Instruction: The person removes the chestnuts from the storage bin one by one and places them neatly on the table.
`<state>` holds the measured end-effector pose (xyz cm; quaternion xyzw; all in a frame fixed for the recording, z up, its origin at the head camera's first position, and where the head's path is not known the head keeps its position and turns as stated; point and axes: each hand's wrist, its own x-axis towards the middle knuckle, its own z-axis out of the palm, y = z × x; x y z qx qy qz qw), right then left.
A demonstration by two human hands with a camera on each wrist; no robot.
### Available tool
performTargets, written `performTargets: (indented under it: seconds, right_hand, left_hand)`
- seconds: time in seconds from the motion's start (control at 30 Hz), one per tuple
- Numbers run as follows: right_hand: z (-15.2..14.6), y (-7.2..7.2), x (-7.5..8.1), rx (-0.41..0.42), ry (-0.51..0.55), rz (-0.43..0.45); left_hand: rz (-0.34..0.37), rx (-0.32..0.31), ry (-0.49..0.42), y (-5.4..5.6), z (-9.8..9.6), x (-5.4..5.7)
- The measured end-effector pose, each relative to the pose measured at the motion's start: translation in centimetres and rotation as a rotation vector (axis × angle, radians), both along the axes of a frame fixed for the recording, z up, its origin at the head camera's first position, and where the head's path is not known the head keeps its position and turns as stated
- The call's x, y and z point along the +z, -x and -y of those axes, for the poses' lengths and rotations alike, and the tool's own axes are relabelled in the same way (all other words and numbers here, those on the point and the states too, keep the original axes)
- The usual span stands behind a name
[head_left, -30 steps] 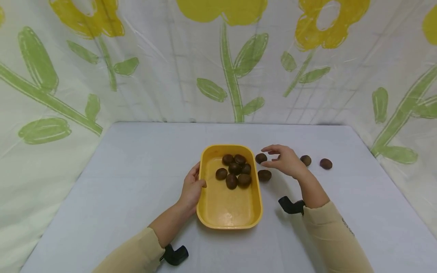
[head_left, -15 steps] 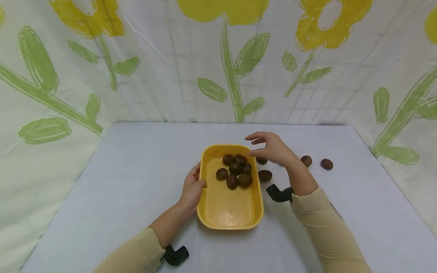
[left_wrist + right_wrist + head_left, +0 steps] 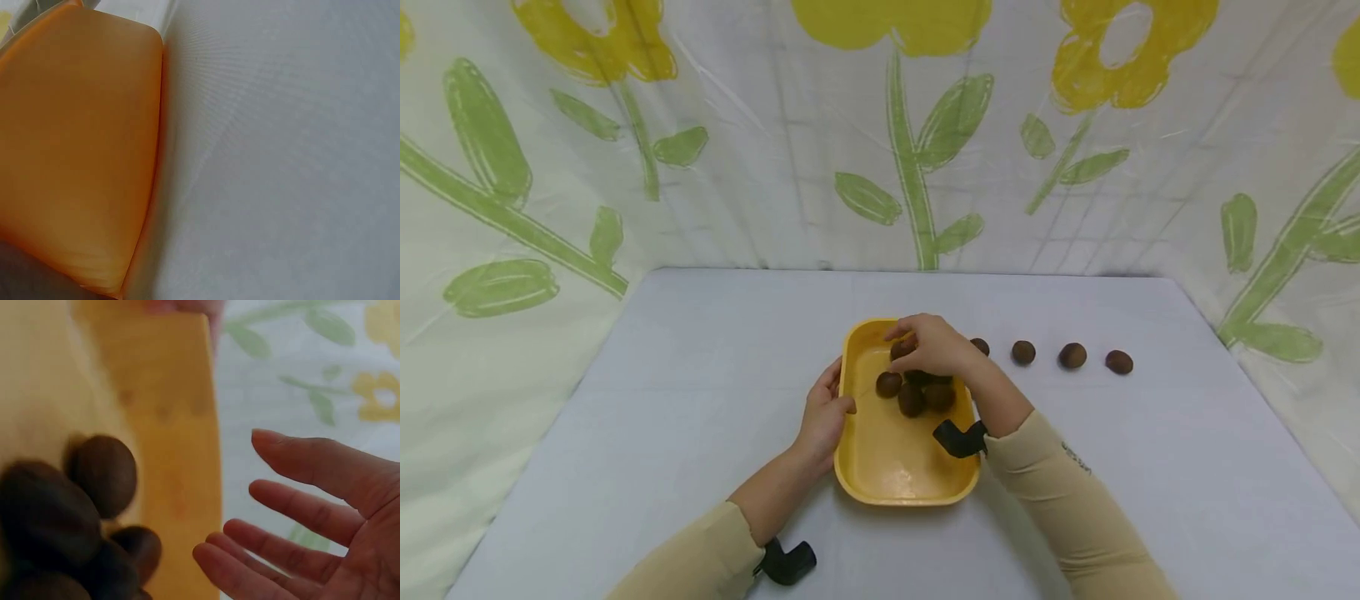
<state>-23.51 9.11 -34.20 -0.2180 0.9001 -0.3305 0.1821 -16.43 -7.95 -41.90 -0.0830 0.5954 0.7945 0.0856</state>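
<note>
In the head view, a yellow plastic tray (image 3: 898, 458) holds several dark brown chestnuts (image 3: 912, 400) toward its far end. My left hand (image 3: 823, 417) grips the tray's left side, thumb over the rim. The left wrist view has the tray's orange outer wall (image 3: 81, 137). My right hand (image 3: 928, 346) hovers over the chestnuts at the tray's far right, hiding some of them. In the right wrist view this hand (image 3: 312, 525) has its fingers spread with nothing between them, apart from the clustered chestnuts (image 3: 106, 475).
Right of the tray, more chestnuts lie in a row on the white-covered table (image 3: 700, 400), among them one chestnut (image 3: 1023, 352) near the tray and the outermost one (image 3: 1119, 362). A flower-printed curtain (image 3: 760, 167) closes off the back.
My right hand has moved left from beside the tray to above its chestnuts. Its forearm now covers a chestnut seen earlier by the tray's right side. My left hand and the tray stay put.
</note>
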Motion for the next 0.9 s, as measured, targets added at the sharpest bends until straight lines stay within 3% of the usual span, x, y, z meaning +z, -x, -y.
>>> performTargets:
  seconds: [0.33,0.9]
  right_hand:
    - [3.1,-0.6,-3.2,0.041,-0.192,-0.026]
    - [3.8,-0.4,-4.5,0.137,-0.225,-0.051]
  left_hand:
    - [-0.002,-0.024,0.011,0.0,0.2,-0.1]
    - [-0.002,0.0,0.035,0.0,0.1,-0.1]
